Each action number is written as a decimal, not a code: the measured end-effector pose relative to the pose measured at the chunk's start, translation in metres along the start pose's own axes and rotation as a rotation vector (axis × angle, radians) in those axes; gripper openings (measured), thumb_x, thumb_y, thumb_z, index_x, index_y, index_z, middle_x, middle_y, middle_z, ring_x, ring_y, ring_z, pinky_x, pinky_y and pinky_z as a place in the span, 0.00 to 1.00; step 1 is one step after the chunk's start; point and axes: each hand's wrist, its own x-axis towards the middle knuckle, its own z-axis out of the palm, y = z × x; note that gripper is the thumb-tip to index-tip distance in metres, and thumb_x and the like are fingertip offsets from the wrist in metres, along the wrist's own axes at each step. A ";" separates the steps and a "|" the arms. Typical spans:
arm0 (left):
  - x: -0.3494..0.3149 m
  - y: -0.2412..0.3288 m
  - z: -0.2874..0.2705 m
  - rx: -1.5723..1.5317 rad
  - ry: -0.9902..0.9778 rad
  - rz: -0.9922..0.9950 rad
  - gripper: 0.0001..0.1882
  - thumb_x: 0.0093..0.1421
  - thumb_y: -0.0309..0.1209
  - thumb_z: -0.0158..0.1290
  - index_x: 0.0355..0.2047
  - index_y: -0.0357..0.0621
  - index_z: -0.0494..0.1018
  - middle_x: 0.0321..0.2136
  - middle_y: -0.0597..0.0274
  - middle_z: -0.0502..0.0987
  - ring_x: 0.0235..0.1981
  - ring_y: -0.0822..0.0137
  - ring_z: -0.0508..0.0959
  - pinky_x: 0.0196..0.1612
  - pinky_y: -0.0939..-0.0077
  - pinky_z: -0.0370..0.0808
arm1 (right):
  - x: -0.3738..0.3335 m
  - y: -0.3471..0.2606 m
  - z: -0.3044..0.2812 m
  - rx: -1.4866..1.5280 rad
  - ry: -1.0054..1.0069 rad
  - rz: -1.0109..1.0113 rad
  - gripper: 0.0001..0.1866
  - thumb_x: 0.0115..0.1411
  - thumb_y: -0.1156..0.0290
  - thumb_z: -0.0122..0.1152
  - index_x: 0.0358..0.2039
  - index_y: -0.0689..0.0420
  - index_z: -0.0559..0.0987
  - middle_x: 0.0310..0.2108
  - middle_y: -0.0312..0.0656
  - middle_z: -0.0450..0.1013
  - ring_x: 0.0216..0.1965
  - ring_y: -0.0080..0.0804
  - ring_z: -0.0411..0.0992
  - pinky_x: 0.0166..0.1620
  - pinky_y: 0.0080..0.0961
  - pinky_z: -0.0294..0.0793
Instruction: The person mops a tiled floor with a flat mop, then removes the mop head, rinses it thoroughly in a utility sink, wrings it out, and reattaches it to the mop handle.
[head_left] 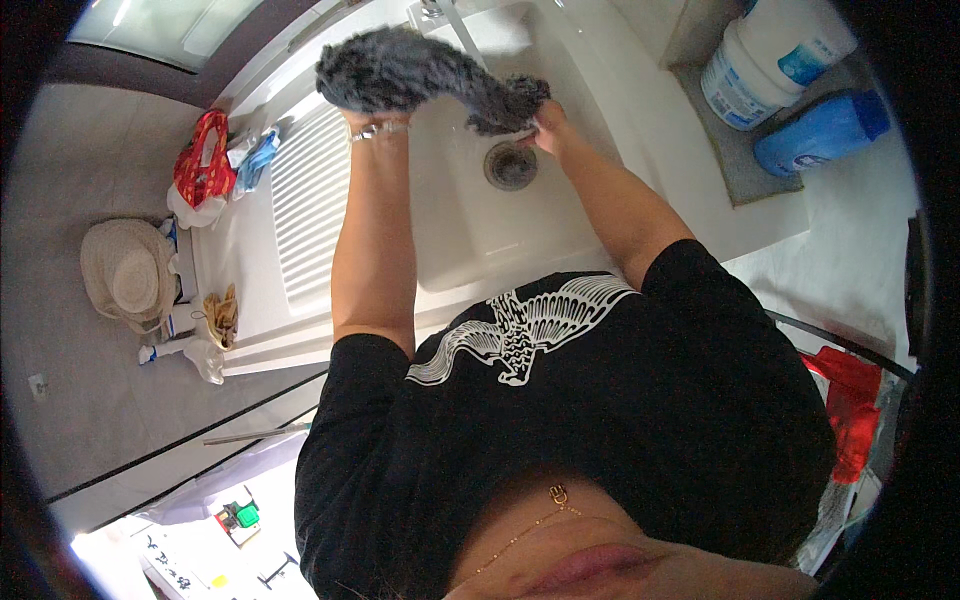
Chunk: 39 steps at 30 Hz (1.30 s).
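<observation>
A dark grey, fluffy cloth (400, 72) stretches between my two hands over the white sink (455, 225). Its thick left part covers my left hand (368, 119), hiding the fingers; only the base of the hand shows, above a bracelet on the wrist. At the narrower, bunched right end, my right hand (547, 128) is closed on the cloth. Below that end is the round drain (510, 166), with something dark grey in it. Behind the cloth stands a metal tap (432, 9), partly out of view.
A ribbed washboard (310, 205) adjoins the basin's left side. Farther left are a red patterned bag (204, 160), a beige hat-like item (128, 272) and a spray bottle (195, 355). White tubs (745, 78) and a blue bottle (820, 135) occupy the right ledge.
</observation>
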 end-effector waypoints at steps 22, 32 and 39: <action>-0.068 -0.078 -0.010 0.659 0.109 -0.567 0.18 0.48 0.26 0.53 0.42 0.37 0.67 0.38 0.58 0.73 0.42 0.59 0.71 0.48 0.67 0.66 | -0.027 -0.036 0.055 0.117 -0.262 -0.670 0.20 0.47 0.70 0.50 0.42 0.65 0.68 0.33 0.49 0.70 0.32 0.37 0.70 0.37 0.32 0.70; -0.045 -0.092 -0.026 0.253 0.262 -0.529 0.27 0.59 0.48 0.39 0.49 0.40 0.61 0.46 0.55 0.68 0.47 0.58 0.68 0.51 0.60 0.63 | -0.044 -0.024 0.052 0.241 -0.691 0.119 0.21 0.53 0.57 0.52 0.43 0.59 0.70 0.39 0.44 0.71 0.38 0.35 0.71 0.41 0.34 0.71; -0.044 -0.100 -0.041 0.005 0.186 -0.473 0.29 0.59 0.55 0.29 0.50 0.48 0.61 0.50 0.58 0.64 0.52 0.60 0.62 0.53 0.59 0.59 | -0.071 -0.024 0.073 -0.777 -0.170 -1.005 0.26 0.40 0.80 0.55 0.44 0.54 0.66 0.35 0.49 0.68 0.38 0.41 0.69 0.44 0.37 0.68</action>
